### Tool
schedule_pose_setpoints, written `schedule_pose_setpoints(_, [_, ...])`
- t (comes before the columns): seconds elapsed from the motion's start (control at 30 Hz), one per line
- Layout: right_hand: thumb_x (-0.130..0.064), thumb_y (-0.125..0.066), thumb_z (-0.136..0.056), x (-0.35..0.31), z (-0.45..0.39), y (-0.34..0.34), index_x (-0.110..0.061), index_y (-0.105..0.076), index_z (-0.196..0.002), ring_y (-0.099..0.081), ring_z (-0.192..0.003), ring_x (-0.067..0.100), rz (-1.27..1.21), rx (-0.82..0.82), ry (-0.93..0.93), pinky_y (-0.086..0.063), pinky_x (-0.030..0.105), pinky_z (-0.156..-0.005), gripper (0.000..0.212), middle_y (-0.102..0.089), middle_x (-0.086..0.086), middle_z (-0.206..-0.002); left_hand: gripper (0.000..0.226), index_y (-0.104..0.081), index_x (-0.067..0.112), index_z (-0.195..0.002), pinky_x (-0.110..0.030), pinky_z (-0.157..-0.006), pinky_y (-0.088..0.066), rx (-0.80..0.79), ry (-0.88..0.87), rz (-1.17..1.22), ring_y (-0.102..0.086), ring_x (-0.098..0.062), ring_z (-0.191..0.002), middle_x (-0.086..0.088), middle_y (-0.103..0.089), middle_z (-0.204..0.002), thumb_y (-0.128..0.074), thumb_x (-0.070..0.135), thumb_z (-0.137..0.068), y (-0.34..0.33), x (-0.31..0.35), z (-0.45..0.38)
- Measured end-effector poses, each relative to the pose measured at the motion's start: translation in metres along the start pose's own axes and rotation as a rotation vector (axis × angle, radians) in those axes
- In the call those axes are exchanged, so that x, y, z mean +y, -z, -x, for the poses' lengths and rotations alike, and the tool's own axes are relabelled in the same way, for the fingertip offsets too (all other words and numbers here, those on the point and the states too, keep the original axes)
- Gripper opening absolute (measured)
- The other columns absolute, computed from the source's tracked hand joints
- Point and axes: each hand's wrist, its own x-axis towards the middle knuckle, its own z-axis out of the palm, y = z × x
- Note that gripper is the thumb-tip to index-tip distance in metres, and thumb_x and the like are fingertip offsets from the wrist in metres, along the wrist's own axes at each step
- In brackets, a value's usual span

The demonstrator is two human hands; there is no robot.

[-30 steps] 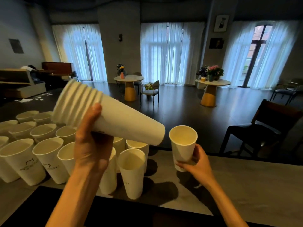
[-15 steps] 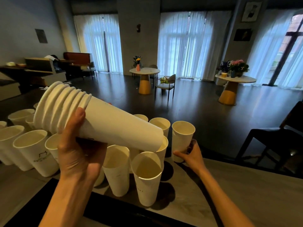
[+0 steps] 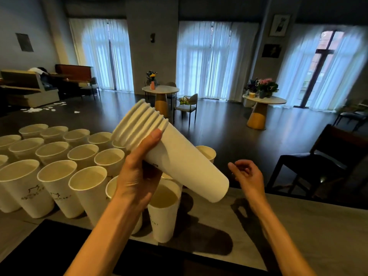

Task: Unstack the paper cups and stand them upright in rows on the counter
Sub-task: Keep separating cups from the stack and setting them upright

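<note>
Counter (image 3: 310,222); cup stack (image 3: 179,158) base-down-right.

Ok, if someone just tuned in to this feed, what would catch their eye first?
The tilted stack of nested cups, held mid-frame by the left hand, rims up-left and base down-right. Then the rows of upright cups filling the counter's left half. The right hand hovers empty by the stack's base, fingers loosely curled.
</note>
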Motion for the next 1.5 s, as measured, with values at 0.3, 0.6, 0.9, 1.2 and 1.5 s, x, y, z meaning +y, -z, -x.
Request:
schedule_pose_setpoints(0.3, [-0.046,-0.074,-0.066,-0.086,0.048,0.023,-0.033,-0.059,-0.121,-0.064,-0.106,0.008,0.135,-0.734,0.093,-0.054,0.022,-0.08,0.059,-0.067,-0.015,-0.111,0.08,-0.062,0.018,-0.119,-0.028,-0.072,-0.059,-0.131,-0.031,-0.272,-0.071,-0.012,-0.088,0.003,-0.073,-0.094,-0.084,0.037,-0.045,-0.046,-0.034,0.007])
schedule_pose_setpoints(0.6, [-0.029,-0.092,-0.06,-0.059,0.06,-0.007,-0.038,-0.053,-0.128,-0.058,-0.116,0.003,0.188,-0.49,0.228,-0.053,0.028,-0.091,0.079,-0.062,-0.018,-0.122,0.119,-0.055,0.02,-0.132,-0.027,-0.079,-0.061,-0.03,-0.217,-0.461,-0.069,-0.01,-0.104,0.003,-0.072,-0.113,-0.093,0.062,-0.027,-0.029,-0.028,0.01])
schedule_pose_setpoints(0.9, [-0.03,-0.093,-0.056,0.041,0.054,-0.04,-0.029,-0.042,-0.137,-0.052,-0.122,0.016,0.137,-0.254,-0.185,-0.047,0.037,-0.098,0.096,-0.054,-0.007,-0.129,0.07,-0.066,0.031,-0.107,-0.042,-0.09,-0.057,0.03,-0.348,-0.139,-0.065,-0.013,-0.099,0.007,-0.069,-0.098,-0.093,0.046,-0.044,-0.02,0.039,-0.015])
schedule_pose_setpoints(1.2, [-0.019,-0.093,-0.058,0.064,0.037,-0.056,-0.029,-0.043,-0.134,-0.054,-0.117,0.014,0.112,-0.26,-0.183,-0.051,0.037,-0.096,0.092,-0.054,-0.01,-0.121,0.042,-0.075,0.032,-0.092,-0.036,-0.076,-0.059,0.046,-0.295,0.001,-0.071,-0.009,-0.082,0.006,-0.073,-0.085,-0.082,0.046,-0.052,-0.008,0.031,-0.016])
schedule_pose_setpoints(1.5, [-0.033,-0.087,-0.057,0.031,0.046,0.032,-0.027,-0.054,-0.121,-0.064,-0.102,0.012,0.123,-0.131,0.0,-0.056,0.03,-0.086,0.072,-0.065,-0.002,-0.111,0.07,-0.069,0.023,-0.112,-0.04,-0.083,-0.059,-0.117,-0.121,-0.083,-0.067,-0.018,-0.092,-0.002,-0.07,-0.097,-0.091,0.043,-0.048,-0.037,0.001,0.001])
